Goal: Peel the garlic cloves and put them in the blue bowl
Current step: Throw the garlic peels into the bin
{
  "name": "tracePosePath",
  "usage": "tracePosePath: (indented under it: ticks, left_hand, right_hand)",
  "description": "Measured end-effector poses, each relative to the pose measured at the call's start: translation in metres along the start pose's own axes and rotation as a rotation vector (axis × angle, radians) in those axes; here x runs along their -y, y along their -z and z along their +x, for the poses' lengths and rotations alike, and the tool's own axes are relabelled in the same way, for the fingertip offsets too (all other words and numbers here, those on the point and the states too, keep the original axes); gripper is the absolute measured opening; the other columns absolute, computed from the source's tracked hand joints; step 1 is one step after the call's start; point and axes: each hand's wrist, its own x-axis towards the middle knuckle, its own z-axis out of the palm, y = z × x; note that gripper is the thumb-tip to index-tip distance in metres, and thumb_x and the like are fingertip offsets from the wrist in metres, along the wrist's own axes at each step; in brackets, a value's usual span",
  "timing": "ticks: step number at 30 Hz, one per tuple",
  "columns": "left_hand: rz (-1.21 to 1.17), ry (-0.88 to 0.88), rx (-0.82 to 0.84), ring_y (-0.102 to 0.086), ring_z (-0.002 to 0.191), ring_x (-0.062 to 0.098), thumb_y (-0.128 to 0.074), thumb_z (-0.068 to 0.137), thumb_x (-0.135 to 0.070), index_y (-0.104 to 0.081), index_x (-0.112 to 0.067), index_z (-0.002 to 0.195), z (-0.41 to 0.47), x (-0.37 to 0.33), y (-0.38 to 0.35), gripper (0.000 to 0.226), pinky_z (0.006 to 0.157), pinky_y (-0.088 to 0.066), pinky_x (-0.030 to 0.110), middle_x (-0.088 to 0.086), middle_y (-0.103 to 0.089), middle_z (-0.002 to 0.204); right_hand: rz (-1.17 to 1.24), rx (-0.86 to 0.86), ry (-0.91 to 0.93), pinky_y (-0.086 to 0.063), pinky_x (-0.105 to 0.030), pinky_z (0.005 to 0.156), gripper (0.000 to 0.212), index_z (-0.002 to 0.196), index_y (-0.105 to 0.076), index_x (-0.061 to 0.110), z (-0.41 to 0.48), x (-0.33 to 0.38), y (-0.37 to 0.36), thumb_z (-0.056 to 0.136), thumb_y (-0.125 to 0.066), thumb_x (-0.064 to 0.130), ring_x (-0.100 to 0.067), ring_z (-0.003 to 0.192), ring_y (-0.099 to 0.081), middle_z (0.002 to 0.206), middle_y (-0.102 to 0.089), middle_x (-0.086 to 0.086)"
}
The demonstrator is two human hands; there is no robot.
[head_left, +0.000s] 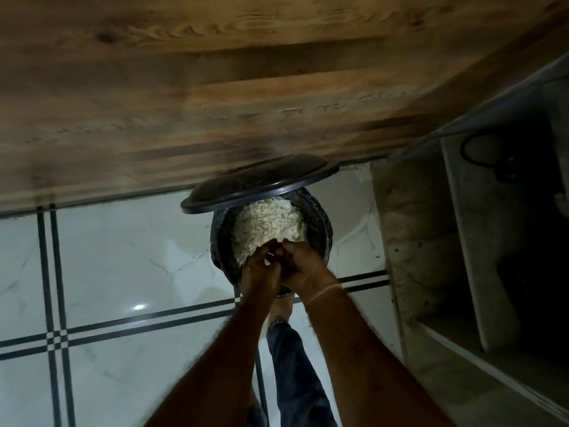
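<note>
Your left hand (261,271) and right hand (304,269) are meeting in the middle of the frame, fingers curled in and fingertips touching each other. There's a tiny pale sliver showing between them, but honestly I can't tell if either hand is pinching a garlic clove or just closing on nothing. It's too dark and small, so which way it's pointing is anyone's guess too.

Both forearms are coming up from the bottom edge and angling in towards each other. The left one is running from the lower centre and the right one from the lower right, with a thin band (323,292) sitting on the right wrist.

Your hands are hovering right over the near rim of a black bin (324,232). Its lid (258,183) is standing tipped open on the far side, and a heap of pale papery skins (268,223) is filling the inside.

Below your hands, a foot (280,308) and a jeans leg (295,365) are showing on the white tiled floor (123,257) with its dark double lines. A wood-grain panel (215,87) is taking up the whole top of the frame, and a grey shelf unit (446,241) is sitting along the right side, just beside the bin.
</note>
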Motion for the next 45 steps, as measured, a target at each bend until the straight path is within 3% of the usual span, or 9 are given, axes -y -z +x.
tracePosePath:
  ticks: [4,9,12,16,19,24,29,36,45]
  left_hand:
    - [0.017,0.05,-0.086,-0.053,0.132,0.027,-0.051,0.109,-0.03,-0.057,-0.031,0.147,-0.001,-0.008,0.01,0.039,0.105,-0.044,0.035,0.004,-0.057,0.146]
    - [0.132,0.03,0.093,-0.053,0.138,0.03,-0.053,0.104,-0.049,-0.043,-0.041,0.155,-0.024,-0.009,0.014,0.053,0.113,-0.047,0.048,0.005,-0.05,0.156]
    - [0.114,-0.014,0.121,-0.051,0.135,0.022,-0.051,0.106,-0.049,-0.036,-0.041,0.159,-0.044,-0.031,0.021,0.055,0.113,-0.044,0.038,-0.008,-0.043,0.152]
    - [0.346,0.011,0.123,-0.047,0.144,0.034,-0.053,0.1,-0.053,-0.035,-0.035,0.16,-0.083,-0.06,0.048,0.065,0.118,-0.04,0.046,0.009,-0.043,0.163]
    - [0.516,-0.19,0.08,-0.045,0.144,0.037,-0.053,0.107,-0.041,-0.035,-0.025,0.161,-0.138,-0.088,0.076,0.059,0.117,-0.04,0.044,0.015,-0.043,0.161]
    - [0.748,-0.511,0.096,-0.042,0.146,0.031,-0.058,0.105,-0.033,-0.042,-0.023,0.157,-0.263,-0.13,0.101,0.056,0.119,-0.038,0.045,0.011,-0.045,0.16]
    - [0.796,-0.776,0.221,-0.052,0.137,0.029,-0.066,0.1,-0.033,-0.056,-0.02,0.147,-0.385,-0.147,0.094,0.049,0.112,-0.044,0.045,0.009,-0.061,0.146]
    - [0.861,-1.022,0.405,-0.042,0.144,0.02,-0.06,0.102,-0.04,-0.046,-0.031,0.153,-0.494,-0.144,0.03,0.053,0.114,-0.041,0.039,-0.001,-0.048,0.155]
    - [0.876,-1.234,0.574,-0.053,0.133,0.023,-0.068,0.099,-0.032,-0.058,-0.024,0.145,-0.612,-0.116,-0.133,0.048,0.105,-0.046,0.037,0.001,-0.058,0.146]
  right_hand:
    - [0.13,0.035,0.018,-0.044,-0.055,0.099,0.031,0.136,-0.058,0.013,-0.011,0.0,0.007,0.11,-0.048,0.027,-0.025,0.12,-0.06,0.129,-0.065,-0.006]
    - [0.176,0.091,0.045,-0.045,-0.044,0.106,0.039,0.142,-0.054,0.009,-0.047,-0.002,0.004,0.111,-0.047,0.03,-0.028,0.122,-0.061,0.137,-0.063,-0.013]
    - [0.118,0.093,0.034,-0.046,-0.048,0.112,0.044,0.146,-0.054,0.012,-0.074,-0.012,0.007,0.109,-0.05,0.035,-0.031,0.131,-0.059,0.141,-0.063,-0.013]
    - [0.017,0.113,0.195,-0.057,-0.031,0.085,0.038,0.139,-0.061,0.011,-0.145,-0.003,0.008,0.11,-0.049,0.031,-0.021,0.116,-0.066,0.138,-0.065,-0.009]
    - [-0.076,0.066,0.445,-0.056,-0.014,0.063,0.035,0.138,-0.059,0.002,-0.21,-0.003,0.027,0.11,-0.049,0.021,-0.011,0.096,-0.071,0.132,-0.066,-0.018]
    - [-0.292,-0.041,0.711,-0.053,-0.009,0.075,0.034,0.133,-0.066,0.008,-0.322,-0.032,0.064,0.108,-0.057,0.029,-0.021,0.118,-0.068,0.126,-0.072,-0.01]
    - [-0.488,-0.258,0.928,-0.041,0.003,0.078,0.021,0.121,-0.067,0.027,-0.448,-0.077,0.121,0.11,-0.049,0.033,0.019,0.1,-0.059,0.109,-0.062,0.026]
    - [-0.511,-0.611,1.08,-0.053,-0.037,0.102,0.032,0.132,-0.064,0.029,-0.515,-0.125,0.238,0.108,-0.049,0.042,-0.009,0.116,-0.059,0.125,-0.059,0.011]
    - [-0.366,-0.833,1.199,-0.052,-0.031,0.097,0.028,0.129,-0.069,0.024,-0.559,-0.144,0.421,0.108,-0.054,0.035,-0.008,0.113,-0.062,0.124,-0.067,0.007]
